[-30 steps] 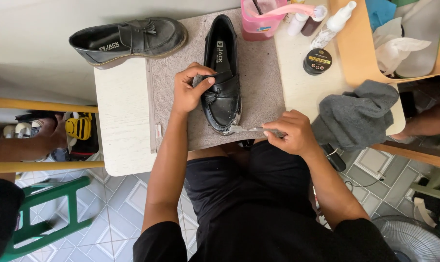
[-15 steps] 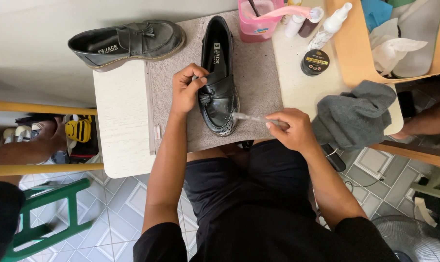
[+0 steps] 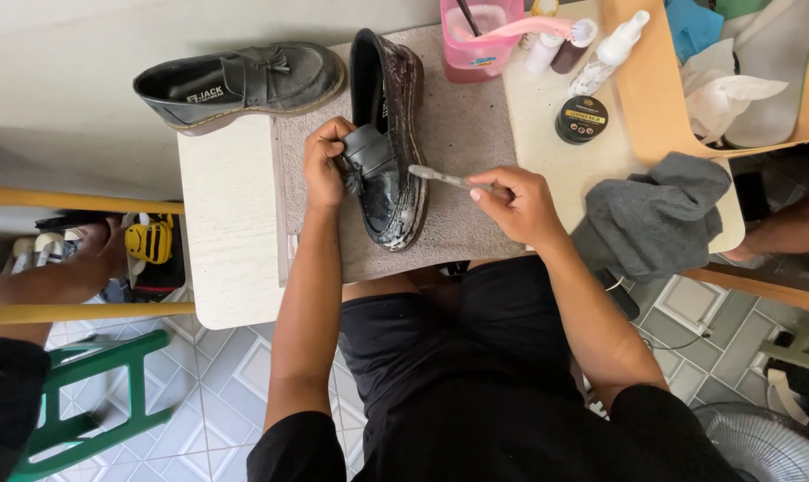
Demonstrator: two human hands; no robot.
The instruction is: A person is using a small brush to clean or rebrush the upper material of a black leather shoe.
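A wet, soapy black loafer (image 3: 388, 134) lies on a grey mat (image 3: 462, 152) on the small white table (image 3: 230, 232). My left hand (image 3: 326, 163) grips the shoe's strap and upper from its left side. My right hand (image 3: 512, 198) holds a thin clear-handled brush (image 3: 440, 177), whose head touches the right side of the shoe near the toe. A second black loafer (image 3: 239, 82) rests on its side at the table's far left corner, away from both hands.
A pink tub (image 3: 478, 37) with water and tools stands at the back, beside small bottles (image 3: 605, 49) and a round black tin (image 3: 581, 119). A grey cloth (image 3: 659, 214) lies at the right edge. A green stool (image 3: 92, 393) is on the tiled floor; a fan (image 3: 762, 442) sits lower right.
The brush has moved from the shoe's toe end up along its right side. My left hand has stayed on the shoe's upper. The camera has shifted slightly.
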